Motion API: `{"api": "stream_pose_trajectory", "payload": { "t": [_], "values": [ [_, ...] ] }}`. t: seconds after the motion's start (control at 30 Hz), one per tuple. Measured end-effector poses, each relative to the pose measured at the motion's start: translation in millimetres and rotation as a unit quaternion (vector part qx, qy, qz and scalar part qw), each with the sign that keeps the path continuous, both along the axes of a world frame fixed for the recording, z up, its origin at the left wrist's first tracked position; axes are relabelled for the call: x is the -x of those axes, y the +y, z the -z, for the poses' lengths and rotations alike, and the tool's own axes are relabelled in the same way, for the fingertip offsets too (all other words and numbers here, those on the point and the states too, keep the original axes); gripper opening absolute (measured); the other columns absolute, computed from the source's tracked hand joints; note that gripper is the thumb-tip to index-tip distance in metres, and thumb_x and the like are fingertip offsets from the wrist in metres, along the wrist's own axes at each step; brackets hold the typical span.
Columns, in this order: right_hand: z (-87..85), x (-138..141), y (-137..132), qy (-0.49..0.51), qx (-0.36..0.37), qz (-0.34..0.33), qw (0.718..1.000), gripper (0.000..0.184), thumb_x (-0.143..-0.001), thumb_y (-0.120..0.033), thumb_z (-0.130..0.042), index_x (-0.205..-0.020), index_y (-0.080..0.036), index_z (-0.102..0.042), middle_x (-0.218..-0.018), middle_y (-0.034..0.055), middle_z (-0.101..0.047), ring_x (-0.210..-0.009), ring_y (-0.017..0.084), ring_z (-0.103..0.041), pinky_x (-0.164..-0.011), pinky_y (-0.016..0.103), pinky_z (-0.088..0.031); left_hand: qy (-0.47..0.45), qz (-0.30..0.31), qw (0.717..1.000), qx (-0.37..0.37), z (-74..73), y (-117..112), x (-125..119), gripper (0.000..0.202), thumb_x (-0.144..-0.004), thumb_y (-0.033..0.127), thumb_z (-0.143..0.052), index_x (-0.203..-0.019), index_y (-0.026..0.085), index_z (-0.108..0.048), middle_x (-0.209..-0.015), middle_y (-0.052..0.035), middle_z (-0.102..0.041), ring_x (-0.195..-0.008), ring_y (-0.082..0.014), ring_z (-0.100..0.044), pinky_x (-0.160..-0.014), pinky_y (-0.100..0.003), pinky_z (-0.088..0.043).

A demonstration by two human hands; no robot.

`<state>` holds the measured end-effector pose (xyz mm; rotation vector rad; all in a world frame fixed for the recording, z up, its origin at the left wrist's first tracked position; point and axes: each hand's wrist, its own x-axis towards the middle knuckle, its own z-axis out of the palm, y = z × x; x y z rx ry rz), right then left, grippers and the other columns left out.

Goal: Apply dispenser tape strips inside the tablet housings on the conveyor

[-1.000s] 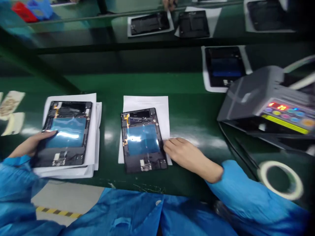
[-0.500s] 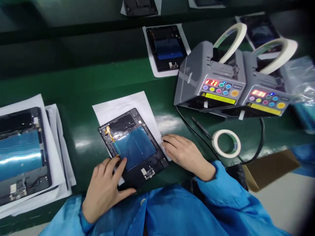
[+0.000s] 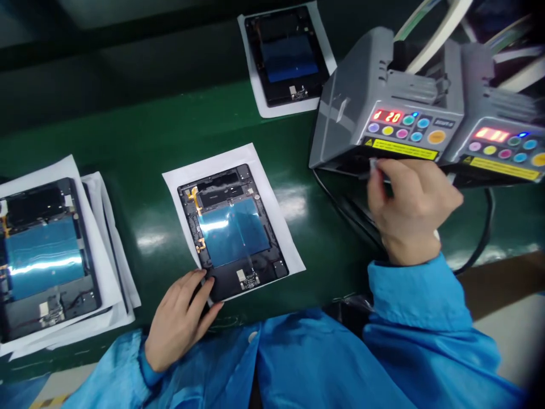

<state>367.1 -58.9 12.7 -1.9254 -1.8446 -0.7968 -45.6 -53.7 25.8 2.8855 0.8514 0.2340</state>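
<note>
An opened tablet [image 3: 230,278] with a blue-filmed battery [image 3: 234,230] lies on a white paper sheet [image 3: 276,199] in front of me. My left hand [image 3: 179,318] rests at its lower left corner, fingers stretched out and touching the edge, thumb apart from them. Up to the right, my right hand [image 3: 413,207] pinches a small whitish piece of tape [image 3: 373,163] between thumb and forefinger. That piece is at the front outlet of the grey tape dispenser [image 3: 349,125], just below its yellow label. The other right-hand fingers are curled.
At the left, another opened tablet [image 3: 46,312] lies on stacked white sheets [image 3: 114,284]. Behind stands a further tablet [image 3: 293,62] on paper. A second dispenser [image 3: 502,119] adjoins the first at right. A black cable [image 3: 489,227] runs across the green bench [image 3: 128,125].
My right hand has left the paper's right edge and moved up right to the dispenser, taking hold of tape. The tablet sits slightly higher and straighter on its sheet. The view has shifted.
</note>
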Motion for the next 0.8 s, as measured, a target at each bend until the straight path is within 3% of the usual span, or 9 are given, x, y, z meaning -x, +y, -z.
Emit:
{"api": "stream_pose_trajectory", "payload": {
  "t": [0.1,0.2,0.33,0.43,0.57,0.7,0.8],
  "values": [
    [-9.3,9,-6,0.018,-0.006,-0.025,0.999,0.025,-0.089,-0.016,-0.056,-0.112,-0.019,-0.067,-0.093,0.0118,-0.072,-0.082,0.028,-0.067,-0.066,0.038,-0.05,-0.024,0.022,0.999,0.007,-0.6,1,6,0.026,-0.091,0.024,-0.065,-0.109,0.005,-0.062,-0.112,-0.0183,-0.066,-0.106,-0.0293,-0.064,-0.091,-0.04,-0.056],
    [-27.2,33,-10,0.068,0.056,-0.051,0.995,0.029,-0.089,-0.015,-0.055,-0.117,-0.019,-0.064,-0.098,0.0146,-0.071,-0.089,0.03,-0.068,-0.072,0.041,-0.053,-0.031,0.037,0.999,0.016,-1.7,0,14,0.015,-0.091,0.02,-0.063,-0.102,0.009,-0.065,-0.109,-0.0139,-0.069,-0.105,-0.0252,-0.066,-0.093,-0.037,-0.055],
    [-39.8,76,15,0.101,0.112,-0.195,0.969,0.015,-0.085,-0.015,-0.065,-0.099,-0.02,-0.064,-0.091,0.0057,-0.072,-0.08,0.02,-0.069,-0.066,0.03,-0.054,-0.015,0.045,0.998,0.029,-10.0,5,20,0.014,-0.095,0.021,-0.057,-0.101,0.013,-0.067,-0.108,-0.0096,-0.072,-0.098,-0.0225,-0.067,-0.087,-0.036,-0.054],
    [-26.9,100,53,0.104,0.145,-0.249,0.952,0.008,-0.088,-0.018,-0.06,-0.095,-0.018,-0.065,-0.092,0.0042,-0.073,-0.077,0.017,-0.069,-0.061,0.028,-0.05,0.017,0.046,0.998,0.04,-24.4,22,4,0.022,-0.097,0.03,-0.054,-0.096,0.013,-0.068,-0.1,-0.0085,-0.072,-0.091,-0.0233,-0.067,-0.08,-0.038,-0.054],
    [9.4,109,93,0.189,0.161,-0.252,0.935,0.014,-0.091,-0.019,-0.054,-0.095,-0.017,-0.067,-0.087,0.0055,-0.071,-0.074,0.017,-0.067,-0.059,0.028,-0.05,0.015,-0.006,0.999,0.029,-35.1,63,-55,0.024,-0.097,0.032,-0.054,-0.088,0.013,-0.065,-0.085,-0.0074,-0.068,-0.073,-0.0219,-0.064,-0.061,-0.035,-0.051],
    [33.2,101,99,0.305,0.164,-0.293,0.891,0.014,-0.091,-0.02,-0.054,-0.096,-0.019,-0.067,-0.088,0.006,-0.071,-0.081,0.017,-0.066,-0.072,0.031,-0.054,0.003,-0.075,0.997,0.021,-15.2,105,-112,0.022,-0.094,0.032,-0.056,-0.084,0.014,-0.061,-0.08,-0.0066,-0.063,-0.072,-0.0226,-0.062,-0.056,-0.033,-0.047],
    [35.5,93,92,0.319,0.181,-0.318,0.874,0.016,-0.091,-0.019,-0.055,-0.102,-0.02,-0.067,-0.096,0.0073,-0.071,-0.088,0.019,-0.066,-0.077,0.035,-0.054,-0.001,-0.099,0.994,0.04,6.7,118,-128,0.021,-0.091,0.034,-0.06,-0.086,0.014,-0.061,-0.081,-0.0065,-0.063,-0.073,-0.0225,-0.063,-0.055,-0.032,-0.045]
  ]
}}
